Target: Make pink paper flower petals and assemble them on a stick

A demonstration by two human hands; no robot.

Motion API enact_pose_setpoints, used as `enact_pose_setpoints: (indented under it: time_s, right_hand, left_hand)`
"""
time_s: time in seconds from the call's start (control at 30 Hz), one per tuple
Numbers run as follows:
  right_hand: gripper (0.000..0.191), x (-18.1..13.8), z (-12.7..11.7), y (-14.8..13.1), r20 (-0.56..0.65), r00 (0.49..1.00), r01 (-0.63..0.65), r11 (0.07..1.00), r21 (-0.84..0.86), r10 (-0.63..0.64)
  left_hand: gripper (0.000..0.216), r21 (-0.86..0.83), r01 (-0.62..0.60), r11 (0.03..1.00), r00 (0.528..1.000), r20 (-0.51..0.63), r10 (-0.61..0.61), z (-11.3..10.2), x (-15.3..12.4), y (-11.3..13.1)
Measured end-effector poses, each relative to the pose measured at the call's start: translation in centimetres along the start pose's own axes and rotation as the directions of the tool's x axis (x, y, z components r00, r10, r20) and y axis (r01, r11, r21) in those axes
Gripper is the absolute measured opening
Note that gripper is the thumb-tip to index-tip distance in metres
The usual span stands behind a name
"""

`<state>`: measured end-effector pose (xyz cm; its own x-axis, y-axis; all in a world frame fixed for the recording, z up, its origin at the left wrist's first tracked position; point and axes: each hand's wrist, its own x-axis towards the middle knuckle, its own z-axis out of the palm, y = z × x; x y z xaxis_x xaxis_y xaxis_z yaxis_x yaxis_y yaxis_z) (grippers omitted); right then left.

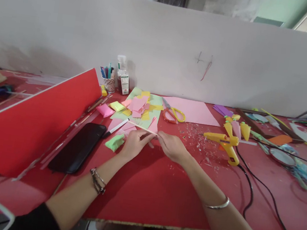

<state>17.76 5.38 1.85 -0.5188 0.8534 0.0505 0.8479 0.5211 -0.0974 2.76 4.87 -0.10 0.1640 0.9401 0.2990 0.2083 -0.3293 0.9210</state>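
Observation:
My left hand (pixel 134 143) pinches a thin pale stick (pixel 142 127) near its right end, thumb and fingers closed. My right hand (pixel 173 147) meets it there, its fingertips closed on the same end. The stick points left over the papers. Behind my fingers stands a narrow pink paper piece (pixel 153 124); whether it touches the stick I cannot tell. Left of my left hand lie a green clay packet (pixel 115 142) and a white marker with black ends (pixel 116 128). Pink and yellow paper pieces (pixel 137 106) lie on a pale green sheet (pixel 157 102) beyond.
Scissors (pixel 174 115) rest by a pink sheet (pixel 199 112). A yellow glue gun (pixel 225 143) with a trailing cord lies right, near paper scraps. A black phone (pixel 78 148) and a red board (pixel 34 125) are at left. A pen cup (pixel 109 83) and bottle (pixel 123 74) stand behind.

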Motion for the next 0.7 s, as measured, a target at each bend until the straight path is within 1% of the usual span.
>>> enact_pose_setpoints:
  time_s: [0.23,0.47,0.7]
  right_hand:
    - [0.029,0.01,0.13,0.11,-0.004,0.999,-0.039,0.999,-0.015,0.039]
    - [0.029,-0.07,-0.22,-0.15,0.013,0.997,-0.071,0.996,-0.053,0.072]
    - [0.029,-0.13,-0.07,0.03,0.035,0.997,-0.061,0.996,-0.061,0.063]
  left_hand:
    - [0.019,-0.092,0.036,0.995,0.999,-0.004,-0.037,0.16,0.11,-0.34]
    - [0.026,-0.212,0.107,0.971,0.994,0.000,-0.110,0.60,0.43,-0.60]
    - [0.031,-0.249,0.131,0.960,0.991,0.008,-0.134,0.60,0.39,-0.27]
